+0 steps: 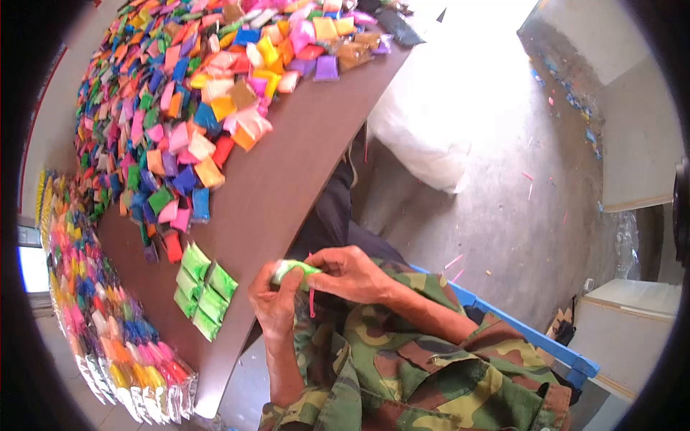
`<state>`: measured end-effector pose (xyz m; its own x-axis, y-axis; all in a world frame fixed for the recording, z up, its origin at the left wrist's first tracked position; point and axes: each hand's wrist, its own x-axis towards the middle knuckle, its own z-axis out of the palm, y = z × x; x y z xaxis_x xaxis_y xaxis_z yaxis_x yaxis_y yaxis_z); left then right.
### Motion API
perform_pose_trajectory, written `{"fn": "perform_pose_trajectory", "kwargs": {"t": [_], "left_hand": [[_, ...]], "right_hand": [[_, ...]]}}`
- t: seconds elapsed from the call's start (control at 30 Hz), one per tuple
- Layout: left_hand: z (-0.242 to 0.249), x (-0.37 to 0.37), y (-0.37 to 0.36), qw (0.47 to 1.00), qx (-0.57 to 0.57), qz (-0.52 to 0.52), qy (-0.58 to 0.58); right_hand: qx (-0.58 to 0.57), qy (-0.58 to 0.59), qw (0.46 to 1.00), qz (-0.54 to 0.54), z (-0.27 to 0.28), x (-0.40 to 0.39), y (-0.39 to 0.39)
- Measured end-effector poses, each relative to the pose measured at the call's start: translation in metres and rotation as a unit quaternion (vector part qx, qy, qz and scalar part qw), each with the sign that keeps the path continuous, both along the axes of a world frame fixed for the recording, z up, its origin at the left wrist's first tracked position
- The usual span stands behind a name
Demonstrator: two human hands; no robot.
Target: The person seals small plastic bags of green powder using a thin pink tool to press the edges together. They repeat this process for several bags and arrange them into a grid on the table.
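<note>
My left hand (272,296) pinches one end of a small light-green packet (293,269) just off the table edge, above my lap. At its other end, the fingers of my right hand (351,274) close on the same packet. A thin pink strip (312,302) hangs below it by my right fingers; what it is, I cannot make out. Nearest to my left hand on the table, several matching green packets (207,287) lie side by side in a neat block. My fingers partly hide the held packet.
A large heap of small coloured packets (180,108) covers the far part of the brown table (287,158). Filled clear bags (129,345) line the left edge. A white sack (431,154), blue rail (517,334) and white box (625,323) stand to the right.
</note>
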<state>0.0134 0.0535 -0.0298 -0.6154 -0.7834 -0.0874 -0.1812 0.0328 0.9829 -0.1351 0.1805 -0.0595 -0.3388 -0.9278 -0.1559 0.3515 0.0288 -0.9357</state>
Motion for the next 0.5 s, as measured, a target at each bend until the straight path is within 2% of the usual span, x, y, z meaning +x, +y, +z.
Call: {"fn": "perform_pose_trajectory", "kwargs": {"t": [0.03,0.1,0.23,0.27,0.37,0.5], "left_hand": [[0.002,-0.003,0.000,1.000,-0.009,0.007,0.004],[0.005,-0.004,0.000,1.000,-0.019,0.006,-0.011],[0.003,-0.002,-0.001,0.999,-0.010,-0.002,-0.033],[0.002,-0.003,-0.002,0.999,-0.001,-0.001,-0.042],[0.010,-0.012,0.012,0.986,0.117,0.020,0.118],[0.005,-0.007,0.009,0.993,0.073,0.035,0.083]], "right_hand": [[-0.022,-0.044,0.999,-0.006,0.000,0.000,0.000],[-0.038,-0.051,0.998,-0.017,-0.006,0.001,0.000],[-0.005,-0.011,1.000,-0.010,-0.013,0.000,0.001],[-0.031,-0.016,0.999,-0.028,-0.020,0.003,0.000],[-0.026,-0.037,0.998,-0.034,-0.013,-0.001,0.001],[-0.062,-0.045,0.994,-0.077,-0.007,0.009,-0.003]]}}
